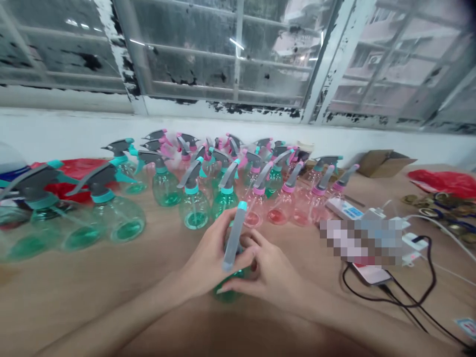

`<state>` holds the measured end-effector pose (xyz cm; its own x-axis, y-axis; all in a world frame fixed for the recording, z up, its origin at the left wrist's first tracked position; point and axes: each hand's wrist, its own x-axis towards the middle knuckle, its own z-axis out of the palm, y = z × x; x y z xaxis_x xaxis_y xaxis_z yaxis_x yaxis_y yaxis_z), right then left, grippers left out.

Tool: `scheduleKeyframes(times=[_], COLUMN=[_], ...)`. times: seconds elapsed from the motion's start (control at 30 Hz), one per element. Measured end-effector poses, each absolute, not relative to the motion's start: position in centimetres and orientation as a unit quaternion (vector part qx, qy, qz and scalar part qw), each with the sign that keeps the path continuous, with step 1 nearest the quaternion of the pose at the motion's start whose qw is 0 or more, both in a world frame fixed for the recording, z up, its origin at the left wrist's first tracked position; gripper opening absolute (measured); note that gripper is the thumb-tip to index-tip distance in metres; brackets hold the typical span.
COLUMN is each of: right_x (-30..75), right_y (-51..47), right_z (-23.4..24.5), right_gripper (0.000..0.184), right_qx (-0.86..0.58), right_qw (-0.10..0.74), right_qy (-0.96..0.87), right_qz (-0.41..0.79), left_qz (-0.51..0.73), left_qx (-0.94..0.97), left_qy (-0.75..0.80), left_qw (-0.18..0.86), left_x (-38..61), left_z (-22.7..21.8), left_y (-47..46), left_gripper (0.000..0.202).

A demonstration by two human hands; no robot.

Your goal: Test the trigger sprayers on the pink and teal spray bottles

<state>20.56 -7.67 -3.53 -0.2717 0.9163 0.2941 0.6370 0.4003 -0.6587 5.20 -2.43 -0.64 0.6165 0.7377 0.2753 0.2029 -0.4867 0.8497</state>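
while both hands work toward the near edge of the desk [159, 255], each is clamped on the same spray bottle [226, 296], a green one with a pale lever [235, 240] that ends in a teal tip. from where i stand, the left hand [208, 253] wraps the top from its own side, and the right hand [273, 275] curls in opposite, thumb laid low across the green body. the fingers cover the neck, so i can't tell how the head sits, nor whether the base touches the wood.

to handle it well, i'd let the right hand steady the body and leave the finer work to the left. a light squeeze should do, as the clear plastic would probably give. best not to lean on the lever.

just past the knuckles stands another green bottle [225, 201], with pink bottles [277, 213] running on toward the right edge; a wide elbow or a jerk could knock that row. off to the right, a phone [372, 273] lies among cables [433, 267], which a sleeve or wrist might snag. farther, near the back edge, sits a cardboard box [386, 163], and beyond that, the window [223, 54].
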Motion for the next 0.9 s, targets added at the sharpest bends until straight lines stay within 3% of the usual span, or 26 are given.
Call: scheduleKeyframes(times=[0.17, 0.4, 0.67, 0.9], right_x=[20.5, 20.6, 22.0, 22.4], right_y=[-7.6, -7.5, -7.6, -7.8], right_z=[-5.9, -8.3, -9.8, -10.5], right_gripper=[0.057, 0.057, 0.091, 0.097], right_qx=[-0.499, -0.469, -0.440, -0.459], right_qw=[0.407, 0.413, 0.371, 0.304], right_qy=[-0.750, -0.760, -0.789, -0.817], right_qz=[0.150, 0.178, 0.214, 0.171], left_qz=[0.359, 0.382, 0.401, 0.375], left_qx=[0.794, 0.807, 0.813, 0.825], left_qy=[0.298, 0.280, 0.265, 0.243], left_qw=[0.390, 0.354, 0.329, 0.345], left_x=[5.5, 5.9, 6.1, 5.5], left_z=[-0.7, -0.8, -1.4, -1.7], left_y=[-2.7, -2.9, -2.4, -1.9], left_gripper=[0.036, 0.032, 0.028, 0.030])
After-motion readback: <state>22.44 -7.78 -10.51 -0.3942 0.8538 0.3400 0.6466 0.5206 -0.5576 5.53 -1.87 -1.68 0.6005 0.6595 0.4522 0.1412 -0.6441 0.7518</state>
